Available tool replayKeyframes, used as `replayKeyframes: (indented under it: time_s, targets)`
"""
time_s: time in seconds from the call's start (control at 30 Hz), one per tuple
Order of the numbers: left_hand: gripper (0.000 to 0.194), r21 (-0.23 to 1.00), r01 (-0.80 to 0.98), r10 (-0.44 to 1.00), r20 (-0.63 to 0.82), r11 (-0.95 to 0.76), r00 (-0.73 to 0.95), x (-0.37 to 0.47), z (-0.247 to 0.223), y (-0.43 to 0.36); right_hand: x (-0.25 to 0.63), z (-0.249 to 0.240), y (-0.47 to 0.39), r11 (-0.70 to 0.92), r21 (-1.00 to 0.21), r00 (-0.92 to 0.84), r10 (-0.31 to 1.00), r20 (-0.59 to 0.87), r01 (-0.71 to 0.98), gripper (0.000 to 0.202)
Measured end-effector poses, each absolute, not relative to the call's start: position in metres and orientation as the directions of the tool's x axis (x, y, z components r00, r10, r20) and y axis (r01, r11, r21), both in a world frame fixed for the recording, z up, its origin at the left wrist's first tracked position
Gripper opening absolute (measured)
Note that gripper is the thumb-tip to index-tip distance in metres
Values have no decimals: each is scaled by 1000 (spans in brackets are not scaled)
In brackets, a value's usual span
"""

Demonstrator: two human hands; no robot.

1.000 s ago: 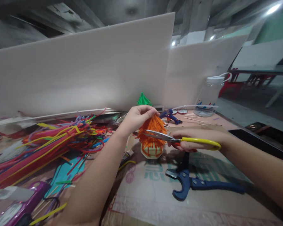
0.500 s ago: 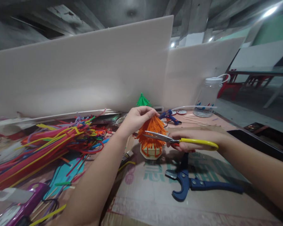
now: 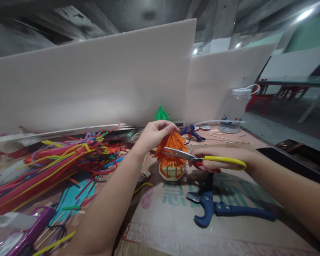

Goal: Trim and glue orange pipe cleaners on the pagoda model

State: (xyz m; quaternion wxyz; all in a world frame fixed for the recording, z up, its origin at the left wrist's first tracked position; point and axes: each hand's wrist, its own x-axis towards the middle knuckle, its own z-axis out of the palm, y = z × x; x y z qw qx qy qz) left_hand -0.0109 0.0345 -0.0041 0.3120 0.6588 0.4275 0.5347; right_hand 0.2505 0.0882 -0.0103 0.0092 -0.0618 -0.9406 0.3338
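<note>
Nearest, a purple device point(image 3: 33, 222) sat at the lower left, partly out of view, with a yellow strip point(image 3: 56, 243) beside it. Across the front right, a dark blue cutter point(image 3: 208, 204) rested on printed cardboard point(image 3: 160, 222), its hooked end turned left. Beyond the cutter, the right hand point(image 3: 217, 152) was closed around the yellow handle of the scissors point(image 3: 201, 159), whose blades pointed left across the front of an orange fringed piece point(image 3: 172, 143). That piece was in the middle, flaring downward over a pale base point(image 3: 171, 174) on the cardboard. The left hand point(image 3: 160, 132) pinched it near the top (the very tip was hidden behind the fingers). Off to the left lay a heap of coloured pipe cleaners point(image 3: 66, 160), mostly red and yellow. Farther back, a blue glue gun point(image 3: 193, 133) lay right of the orange piece, a green cone point(image 3: 161, 113) showed above the left hand, and a clear bottle point(image 3: 233, 112) stood near a tall white board point(image 3: 109, 81). A red chair point(image 3: 261, 101) stood well beyond, at the right.
</note>
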Motion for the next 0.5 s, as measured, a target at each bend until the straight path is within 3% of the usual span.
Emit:
replayKeyframes:
  time_s: [0.4, 0.5]
  targets:
    - [34, 869, 211, 894, 439, -447, 86, -11, -5, 35, 250, -12, 90, 705, -667, -969, 208, -130, 241, 52]
    - [34, 871, 213, 896, 435, -443, 86, -12, -6, 35, 252, -9, 90, 749, -629, -977, 183, -106, 209, 50]
